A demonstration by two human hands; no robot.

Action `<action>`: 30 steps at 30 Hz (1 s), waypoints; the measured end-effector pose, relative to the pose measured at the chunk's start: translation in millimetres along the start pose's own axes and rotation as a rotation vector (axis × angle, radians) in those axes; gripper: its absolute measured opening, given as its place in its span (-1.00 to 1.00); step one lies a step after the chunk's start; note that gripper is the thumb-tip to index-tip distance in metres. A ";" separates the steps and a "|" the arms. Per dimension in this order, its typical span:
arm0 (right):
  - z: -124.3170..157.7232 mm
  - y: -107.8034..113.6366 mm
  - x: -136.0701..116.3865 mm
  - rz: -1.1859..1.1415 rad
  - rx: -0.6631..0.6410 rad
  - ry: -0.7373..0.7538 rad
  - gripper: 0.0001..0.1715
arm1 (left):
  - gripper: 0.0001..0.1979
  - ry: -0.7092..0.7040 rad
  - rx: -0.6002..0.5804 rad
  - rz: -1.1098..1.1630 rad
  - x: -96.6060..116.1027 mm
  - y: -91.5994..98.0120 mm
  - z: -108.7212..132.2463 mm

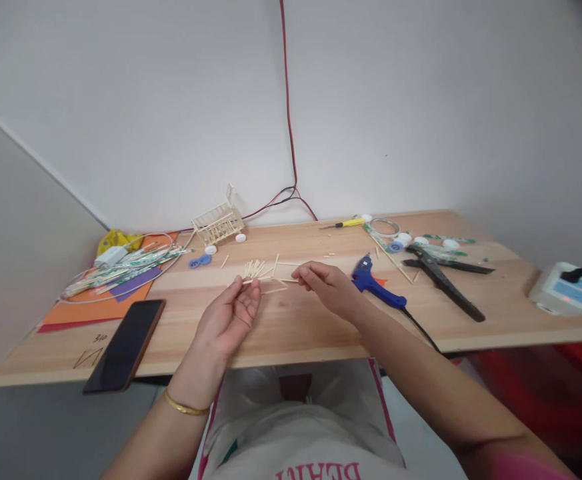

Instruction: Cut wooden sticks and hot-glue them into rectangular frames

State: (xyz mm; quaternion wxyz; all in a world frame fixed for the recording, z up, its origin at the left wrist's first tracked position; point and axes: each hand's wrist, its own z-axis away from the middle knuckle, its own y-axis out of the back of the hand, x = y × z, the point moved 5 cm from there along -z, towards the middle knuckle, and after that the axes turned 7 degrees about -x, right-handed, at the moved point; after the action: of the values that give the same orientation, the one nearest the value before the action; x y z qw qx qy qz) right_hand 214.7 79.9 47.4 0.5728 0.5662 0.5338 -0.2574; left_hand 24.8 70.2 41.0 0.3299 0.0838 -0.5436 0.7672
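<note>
Over the middle of the table, my left hand [233, 312] is closed in a pinch, thumb and forefinger on a thin wooden stick [263, 279]. My right hand [328, 283] has its fingertips pressed together on another thin wooden stick [289, 280], which points toward the left hand. The two sticks come close together; whether they touch I cannot tell. Just behind the left fingertips lies a pile of short wooden sticks [255, 268], with a few loose ones around it. A blue glue gun [377, 285] rests right of my right hand.
A small stick-built cart-like frame [218, 225] stands at the back. Left are a phone [125, 343], bagged sticks [121, 270] and coloured paper [81, 313]. Right are black cutters [441, 280], a yellow-handled screwdriver [348, 223], bottle caps [403, 239] and a white power box [565, 288].
</note>
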 end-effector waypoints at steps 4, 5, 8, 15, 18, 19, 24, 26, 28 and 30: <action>3.9 -5.2 -1.3 0.033 -0.083 -0.027 -0.62 | -0.80 -0.014 -0.012 0.008 4.4 -1.7 0.4; 4.5 -6.9 -2.2 0.044 -0.092 -0.031 -0.59 | -0.80 -0.017 -0.017 0.006 5.0 -2.1 0.2; 5.1 -11.5 -5.8 0.080 -0.087 -0.015 -0.64 | -0.80 -0.016 -0.035 -0.006 5.2 -2.7 -0.6; 7.9 -14.7 -7.1 0.043 -0.136 0.045 -0.80 | -0.76 -0.022 -0.113 -0.057 10.7 -1.8 1.1; 10.7 -10.2 -5.9 0.097 -0.155 0.024 -0.84 | -0.73 -0.039 -0.131 -0.072 19.1 0.0 2.2; 11.6 -8.4 -5.6 0.119 -0.161 0.015 -0.84 | -0.73 -0.052 -0.128 -0.072 22.8 1.0 2.3; 16.5 3.6 -4.5 0.203 -0.170 -0.028 -0.82 | -0.70 -0.146 -0.099 -0.045 43.5 7.2 0.6; 20.3 10.4 -3.8 0.205 -0.166 -0.053 -0.80 | -0.70 -0.188 -0.091 -0.045 51.8 11.0 -1.1; 26.2 17.8 -2.3 0.173 -0.170 -0.096 -0.77 | -0.73 -0.229 -0.101 -0.078 59.6 15.2 -2.4; 34.0 24.5 -0.2 0.138 -0.196 -0.150 -0.74 | -0.79 -0.269 -0.151 -0.163 66.5 17.8 -2.2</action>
State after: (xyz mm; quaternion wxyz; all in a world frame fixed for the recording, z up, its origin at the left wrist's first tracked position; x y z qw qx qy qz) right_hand 247.6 54.0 49.6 0.6802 0.5218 0.4720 -0.2057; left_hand -36.3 96.3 58.7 0.3206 0.2043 -0.6304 0.6768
